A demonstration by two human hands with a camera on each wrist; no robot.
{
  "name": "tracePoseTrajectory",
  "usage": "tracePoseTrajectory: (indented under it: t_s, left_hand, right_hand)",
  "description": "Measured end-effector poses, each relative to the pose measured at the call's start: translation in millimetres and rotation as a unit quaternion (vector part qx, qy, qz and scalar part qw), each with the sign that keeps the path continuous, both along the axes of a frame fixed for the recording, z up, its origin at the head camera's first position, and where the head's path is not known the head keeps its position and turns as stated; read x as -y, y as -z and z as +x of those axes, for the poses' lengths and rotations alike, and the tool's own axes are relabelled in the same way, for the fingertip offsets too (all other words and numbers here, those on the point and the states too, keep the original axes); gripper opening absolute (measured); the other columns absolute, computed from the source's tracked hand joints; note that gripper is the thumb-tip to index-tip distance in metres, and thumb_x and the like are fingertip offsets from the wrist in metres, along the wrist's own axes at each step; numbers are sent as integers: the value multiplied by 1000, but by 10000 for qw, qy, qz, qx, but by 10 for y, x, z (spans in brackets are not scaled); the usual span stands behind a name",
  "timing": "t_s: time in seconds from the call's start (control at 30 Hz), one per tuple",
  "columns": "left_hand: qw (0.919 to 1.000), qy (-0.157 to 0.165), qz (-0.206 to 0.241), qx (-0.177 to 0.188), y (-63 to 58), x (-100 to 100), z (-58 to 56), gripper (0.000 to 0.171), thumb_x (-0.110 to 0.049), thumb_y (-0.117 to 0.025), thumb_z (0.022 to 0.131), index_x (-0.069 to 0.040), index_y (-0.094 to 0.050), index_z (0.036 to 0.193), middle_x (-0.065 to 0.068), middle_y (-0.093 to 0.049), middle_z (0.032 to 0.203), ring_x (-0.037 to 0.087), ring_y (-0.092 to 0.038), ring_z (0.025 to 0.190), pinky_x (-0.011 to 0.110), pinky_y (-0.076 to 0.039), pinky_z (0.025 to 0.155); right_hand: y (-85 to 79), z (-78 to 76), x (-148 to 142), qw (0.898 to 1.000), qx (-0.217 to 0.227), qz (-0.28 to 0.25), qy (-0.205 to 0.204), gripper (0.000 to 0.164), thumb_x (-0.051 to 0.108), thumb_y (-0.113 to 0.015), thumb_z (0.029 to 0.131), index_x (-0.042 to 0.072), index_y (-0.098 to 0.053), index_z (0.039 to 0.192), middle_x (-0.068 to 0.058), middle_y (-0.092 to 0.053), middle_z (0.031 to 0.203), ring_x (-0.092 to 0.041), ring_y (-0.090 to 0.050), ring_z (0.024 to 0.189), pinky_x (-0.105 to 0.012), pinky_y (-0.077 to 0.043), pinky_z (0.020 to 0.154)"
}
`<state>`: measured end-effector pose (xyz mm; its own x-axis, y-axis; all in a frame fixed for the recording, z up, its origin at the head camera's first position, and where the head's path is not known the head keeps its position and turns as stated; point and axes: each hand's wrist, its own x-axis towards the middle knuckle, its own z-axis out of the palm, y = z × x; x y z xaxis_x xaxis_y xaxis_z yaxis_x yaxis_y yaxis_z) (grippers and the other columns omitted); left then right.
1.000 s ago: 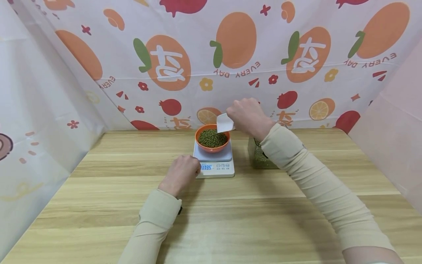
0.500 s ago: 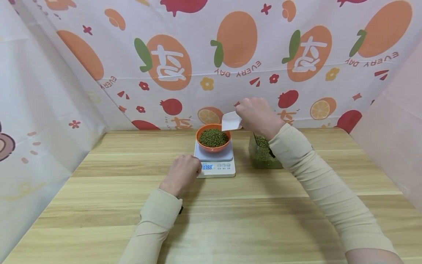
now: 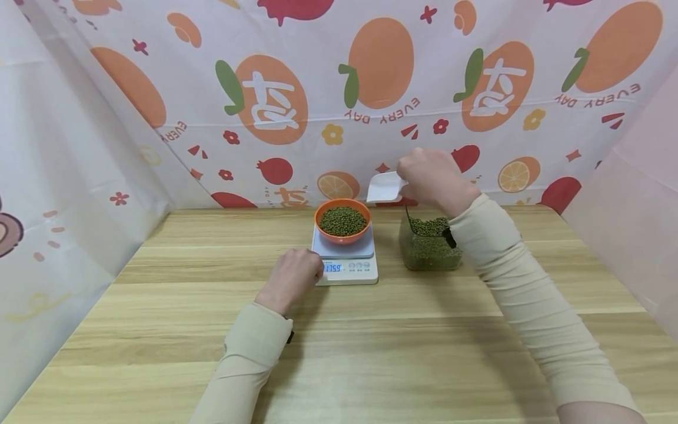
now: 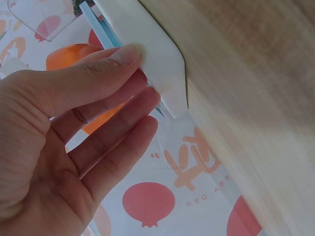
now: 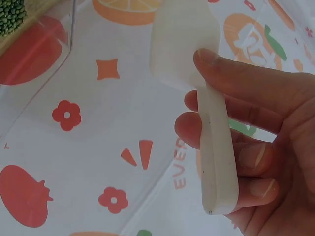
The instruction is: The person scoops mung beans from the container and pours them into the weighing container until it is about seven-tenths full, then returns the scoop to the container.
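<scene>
An orange bowl full of green mung beans stands on a white digital kitchen scale. The lit display reads about 175.9, its left end partly covered. My left hand is at the scale's left front corner. In the left wrist view, its thumb and loosely bent fingers meet the scale's edge without wrapping round it. My right hand grips the handle of a white scoop, held in the air right of the bowl. No beans show on the scoop's visible side.
A clear container of mung beans stands right of the scale, below my right wrist. The wooden table ends at a fruit-print curtain behind. Another white curtain hangs along the left side.
My right hand has moved the scoop rightward and slightly up, away from above the bowl. The display went from about 173.5 to 178.8 to 175.9. My left hand has stayed put.
</scene>
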<state>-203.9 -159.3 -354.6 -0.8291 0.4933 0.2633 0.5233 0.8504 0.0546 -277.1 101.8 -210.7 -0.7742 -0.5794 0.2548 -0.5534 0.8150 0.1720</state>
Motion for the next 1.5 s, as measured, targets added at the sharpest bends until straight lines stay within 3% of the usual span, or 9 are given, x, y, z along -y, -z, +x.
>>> tracePoseTrajectory:
  t_s: [0.27,0.53,0.67,0.8,1.03,1.5]
  left_hand:
    - [10000,2,4,-17,0,-6,-8,40,18,-50,68,-16,-34,55,-2,-31,59,14,-32,58,25,-24,52]
    - [9999,-9,107,-23,3,-2,-13,39,17,-49,63,-17,-32,54,-2,-31,57,14,-32,57,26,-25,51]
    - [9999,18,133,-30,12,-3,-14,39,17,-49,63,-17,-32,54,-2,-31,57,14,-32,57,25,-25,51]
    - [9999,19,128,-12,13,-9,-5,39,17,-48,64,-17,-32,54,-2,-30,58,14,-31,57,25,-24,52]
    - [9999,-5,149,83,12,-12,4,40,17,-47,64,-18,-29,54,-3,-27,58,13,-30,57,25,-23,52]
    - [9999,8,131,29,-11,1,1,37,17,-48,65,-16,-35,54,-1,-34,57,14,-34,57,25,-26,52]
  right_hand:
    - [-67,1,-153,9992,219,-246,244,9,7,-79,80,2,-76,87,-11,-70,81,-29,-61,73,-47,-51,62]
    - [-52,-27,-246,9998,168,-114,91,14,7,-83,77,2,-71,73,-5,-58,64,-22,-46,63,-37,-39,54]
    - [-78,-22,-274,9989,401,-78,247,20,10,-83,78,6,-66,68,-3,-53,63,-20,-43,63,-34,-34,53]
    - [-116,-11,-310,9964,715,-91,457,24,15,-85,79,8,-65,68,-3,-58,69,-21,-49,66,-36,-38,55]
    - [-165,-6,-382,9929,1050,-22,550,13,12,-84,78,5,-73,79,-7,-68,81,-25,-60,76,-44,-50,66]
    - [-231,-12,-459,9879,1387,111,688,14,5,-77,74,9,-66,66,-3,-60,68,-23,-54,71,-37,-43,59]
